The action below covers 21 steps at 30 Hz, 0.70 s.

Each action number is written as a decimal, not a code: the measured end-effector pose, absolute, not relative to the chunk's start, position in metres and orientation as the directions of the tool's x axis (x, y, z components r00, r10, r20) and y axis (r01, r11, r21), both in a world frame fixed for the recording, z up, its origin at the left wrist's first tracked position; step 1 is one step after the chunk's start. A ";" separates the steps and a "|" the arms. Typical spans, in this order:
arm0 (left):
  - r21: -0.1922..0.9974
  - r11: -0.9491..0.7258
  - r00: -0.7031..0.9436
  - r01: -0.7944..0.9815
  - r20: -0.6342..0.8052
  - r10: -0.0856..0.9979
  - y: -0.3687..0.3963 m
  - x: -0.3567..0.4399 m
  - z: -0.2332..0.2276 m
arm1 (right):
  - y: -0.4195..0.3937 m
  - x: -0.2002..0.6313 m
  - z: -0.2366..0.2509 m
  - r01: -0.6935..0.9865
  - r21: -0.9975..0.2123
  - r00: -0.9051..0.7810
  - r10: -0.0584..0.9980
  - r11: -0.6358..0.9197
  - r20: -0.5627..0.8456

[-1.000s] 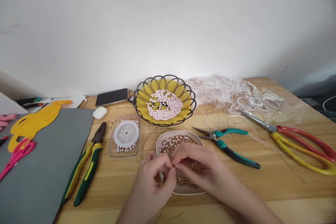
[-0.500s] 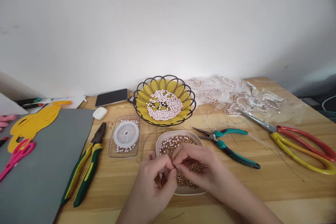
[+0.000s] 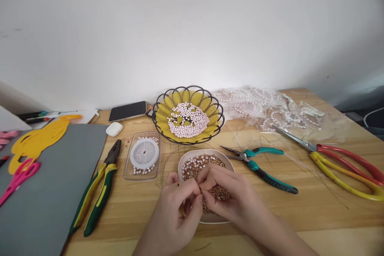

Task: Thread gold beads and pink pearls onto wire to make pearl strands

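Golden-brown and pearly beads fill a pale dish (image 3: 183,161) at the near middle of the wooden tabletop (image 3: 300,208). Over its near edge the left hand (image 3: 177,208) and right hand (image 3: 228,196) meet, fingertips pinched together on something too small to make out. Just beyond the dish stands a yellow wire basket (image 3: 159,117) of pale beads. Teal-handled pliers (image 3: 264,168) lie right of the dish, a thread spool box (image 3: 143,154) and green-yellow pliers (image 3: 96,192) to its left.
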<state>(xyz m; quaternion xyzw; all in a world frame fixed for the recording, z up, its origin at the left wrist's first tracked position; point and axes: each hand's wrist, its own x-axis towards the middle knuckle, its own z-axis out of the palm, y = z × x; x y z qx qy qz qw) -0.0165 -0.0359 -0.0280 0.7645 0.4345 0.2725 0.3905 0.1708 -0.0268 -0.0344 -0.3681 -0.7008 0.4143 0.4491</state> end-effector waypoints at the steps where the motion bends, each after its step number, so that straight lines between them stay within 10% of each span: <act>1: 0.844 -0.297 0.466 0.448 0.063 0.882 -0.036 -0.017 -0.028 | -0.027 0.172 -0.033 0.120 -0.936 -0.322 0.905 0.330 0.278; 6: 0.872 -0.233 0.445 0.431 0.020 0.896 -0.036 -0.018 -0.029 | -0.026 0.179 -0.026 -0.034 -0.997 -0.378 0.924 -0.074 -0.056; 21: 0.932 -0.113 0.487 0.343 -0.073 0.870 -0.037 -0.016 -0.028 | -0.019 0.181 -0.025 -0.208 -0.926 -0.480 0.857 -0.315 -0.184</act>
